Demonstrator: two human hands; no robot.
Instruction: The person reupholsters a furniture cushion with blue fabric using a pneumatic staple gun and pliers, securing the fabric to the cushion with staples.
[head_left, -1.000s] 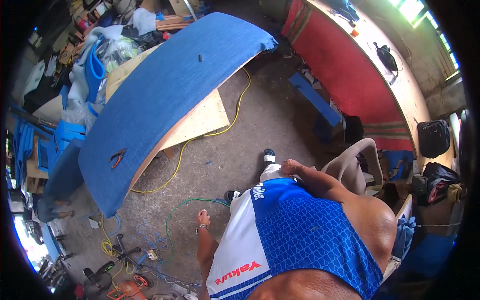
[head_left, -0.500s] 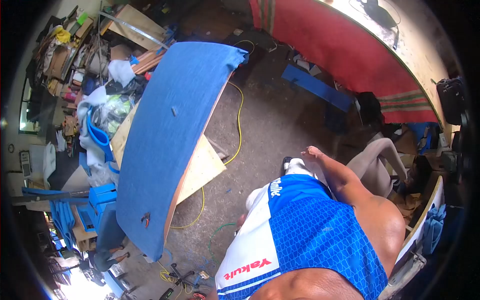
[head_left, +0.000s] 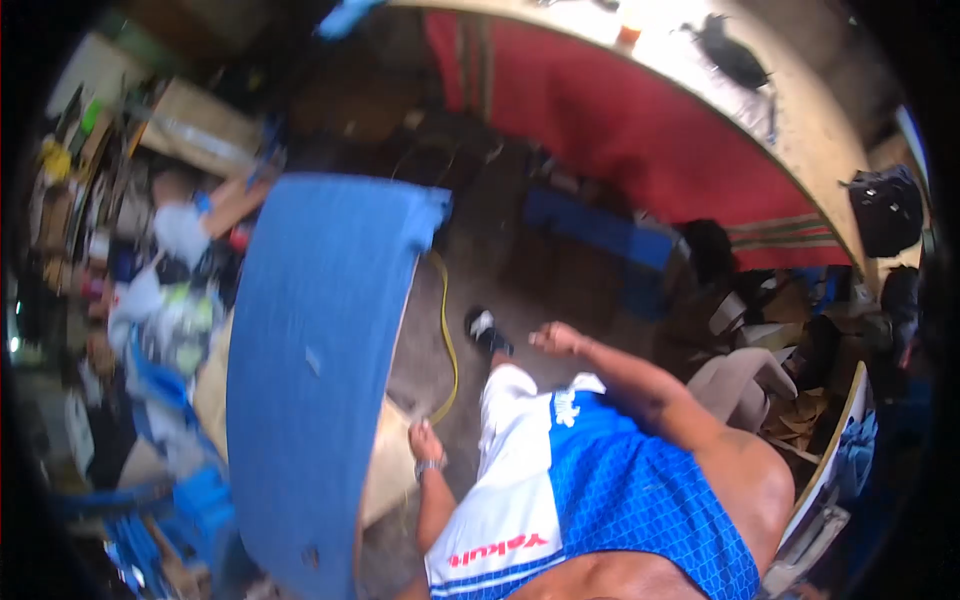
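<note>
A long panel covered in blue fabric (head_left: 310, 270) lies raised above the floor to my left. My left hand (head_left: 426, 442), with a band on its wrist, hangs just beside the panel's near edge. Its fingers are curled in, with nothing visible in them. Out in front of my body is my right hand (head_left: 557, 338), over the floor and away from any object. Its fingers are loosely bent and a little apart, holding nothing I can see. On the fabric lie a small grey piece (head_left: 313, 362) and a small blurred dark tool (head_left: 310, 557).
A pale wooden board (head_left: 388, 470) sits under the panel. A yellow cord (head_left: 448, 340) runs along the floor. Beyond stands a table draped in red cloth (head_left: 640, 150), with a blue board (head_left: 598, 228) below it. Piled scraps (head_left: 180, 320) line the left side.
My left hand has come into view beside the panel. My right hand has shifted left in view, and a dark shoe is now stretched forward. The whole view has moved and blurred.
</note>
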